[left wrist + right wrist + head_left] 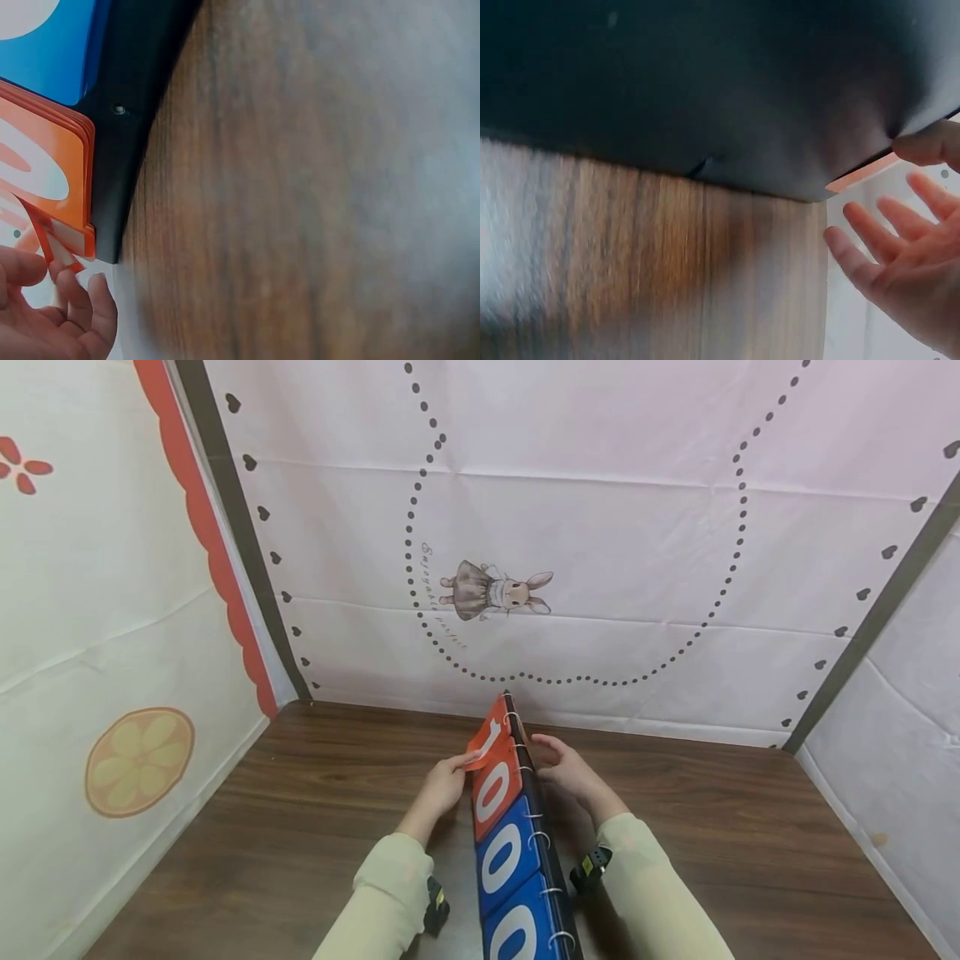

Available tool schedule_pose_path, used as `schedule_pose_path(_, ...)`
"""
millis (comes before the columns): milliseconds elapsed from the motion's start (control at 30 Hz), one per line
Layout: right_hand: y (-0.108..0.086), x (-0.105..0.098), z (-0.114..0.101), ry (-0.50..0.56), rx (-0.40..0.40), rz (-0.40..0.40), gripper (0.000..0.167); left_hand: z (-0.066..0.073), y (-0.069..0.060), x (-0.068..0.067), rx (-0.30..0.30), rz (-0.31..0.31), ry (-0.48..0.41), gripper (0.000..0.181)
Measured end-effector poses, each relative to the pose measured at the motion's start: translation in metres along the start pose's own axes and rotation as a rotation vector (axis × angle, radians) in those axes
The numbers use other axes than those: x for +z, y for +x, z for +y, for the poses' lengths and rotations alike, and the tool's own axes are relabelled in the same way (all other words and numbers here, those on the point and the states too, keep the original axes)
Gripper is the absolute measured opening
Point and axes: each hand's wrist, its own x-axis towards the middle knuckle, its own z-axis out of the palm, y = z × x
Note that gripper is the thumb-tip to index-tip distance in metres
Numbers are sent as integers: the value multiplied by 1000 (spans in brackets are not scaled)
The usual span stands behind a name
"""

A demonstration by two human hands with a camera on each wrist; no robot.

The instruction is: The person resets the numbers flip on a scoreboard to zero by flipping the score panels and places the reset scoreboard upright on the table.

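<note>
A flip scoreboard (557,868) stands on the tabletop, its length running away from me. White rings along its black top edge carry blue number cards (516,852) at the near end and red-orange ones (497,789) at the far end, most showing 0. My left hand (441,787) pinches the lower edge of the farthest orange card (491,732), marked 1, which tilts out from the stack. On the other side, my right hand (922,270) has its thumb against the black back panel (705,90) near the far end, its other fingers spread and loosely bent.
The dark wood-grain table (712,843) extends to both sides. White printed cloth walls (600,568) rise behind it and at the left and right. Dark wrist cameras (591,867) sit on both forearms.
</note>
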Motion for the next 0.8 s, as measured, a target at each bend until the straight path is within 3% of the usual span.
schedule_pose_path(167,0,-1,1,-43,-32,-34,54,4,0,0,10,-19,7,39)
schedule_pose_path(400,-7,1,0,-165,-46,19,48,4,-2,1,40,16,18,39)
schedule_pose_path(667,-13,1,1,-364,-100,33,42,4,-7,1,54,85,127,34)
schedule_pose_path(800,-13,0,2,-396,-86,113,33,2,-11,-1,57,91,233,34)
